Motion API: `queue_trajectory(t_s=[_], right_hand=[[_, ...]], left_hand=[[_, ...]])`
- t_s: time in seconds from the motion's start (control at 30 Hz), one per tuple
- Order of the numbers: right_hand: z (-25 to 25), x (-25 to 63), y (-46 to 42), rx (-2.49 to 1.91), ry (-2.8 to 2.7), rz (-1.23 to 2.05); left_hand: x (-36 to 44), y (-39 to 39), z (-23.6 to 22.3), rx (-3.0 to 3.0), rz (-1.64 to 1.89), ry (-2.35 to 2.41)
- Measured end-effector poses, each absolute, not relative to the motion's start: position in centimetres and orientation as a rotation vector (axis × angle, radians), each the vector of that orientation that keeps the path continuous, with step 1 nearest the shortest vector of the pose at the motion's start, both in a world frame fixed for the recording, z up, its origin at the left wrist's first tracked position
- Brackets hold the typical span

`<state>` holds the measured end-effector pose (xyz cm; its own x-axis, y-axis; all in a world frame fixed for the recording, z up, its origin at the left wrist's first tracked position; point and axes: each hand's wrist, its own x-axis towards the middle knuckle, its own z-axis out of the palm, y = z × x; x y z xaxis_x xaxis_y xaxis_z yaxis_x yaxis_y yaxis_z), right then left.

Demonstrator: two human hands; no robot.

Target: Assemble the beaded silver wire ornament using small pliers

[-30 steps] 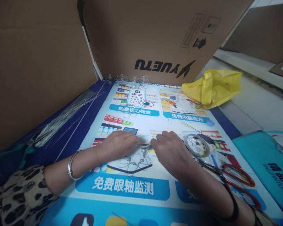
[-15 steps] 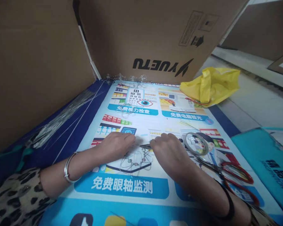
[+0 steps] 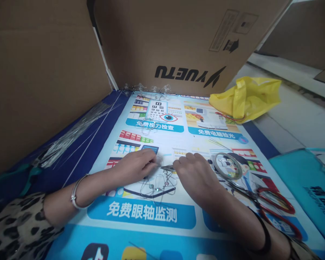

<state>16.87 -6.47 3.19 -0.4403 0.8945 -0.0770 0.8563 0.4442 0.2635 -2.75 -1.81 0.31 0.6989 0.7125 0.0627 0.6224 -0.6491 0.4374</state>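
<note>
My left hand [image 3: 139,162] is closed in a pinch at the upper left of a beaded wire piece [image 3: 157,188], apparently holding its thin wire. This piece is made of fine looped wire with several small round beads and rests over the printed sheet. My right hand [image 3: 196,175] is wrapped round small pliers [image 3: 167,168], whose slim pointed metal jaws stick out leftward toward my left fingertips. The handles are hidden inside the fist. Whether the jaws are touching the wire I cannot tell.
Red-handled scissors [image 3: 276,202] and a clear tape roll [image 3: 227,166] lie by my right forearm. A wire bundle [image 3: 62,144] runs along the left. Other beaded wire pieces [image 3: 148,90] sit by the cardboard box [image 3: 178,39]. A yellow bag [image 3: 246,99] and teal bag [image 3: 303,180] are right.
The view has shifted slightly, so the surroundings sit a little further right. Both hands keep nearly the same place and grip, with the plier jaws still between them.
</note>
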Motion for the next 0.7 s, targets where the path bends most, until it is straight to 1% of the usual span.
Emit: queue_trajectory(t_s=[0.2,0.33,0.47,0.7], right_hand=[[2.9,17.2,-6.3,1.501,2.546,0.286],[2.8,17.4,-6.3,1.473,2.583,0.318],[2.7,17.4,-6.4,1.469,2.595,0.345],[2.6,17.2,-6.1,1.453,2.633,0.382]], left_hand=[[-2.9,-1.8,-0.3,2.491,0.396,0.996],[-2.8,-2.0,-0.6,2.567,0.370,1.037],[-2.7,-2.1,-0.8,2.627,0.416,1.035],[-2.3,-2.2,-0.8,2.530,0.436,1.109]])
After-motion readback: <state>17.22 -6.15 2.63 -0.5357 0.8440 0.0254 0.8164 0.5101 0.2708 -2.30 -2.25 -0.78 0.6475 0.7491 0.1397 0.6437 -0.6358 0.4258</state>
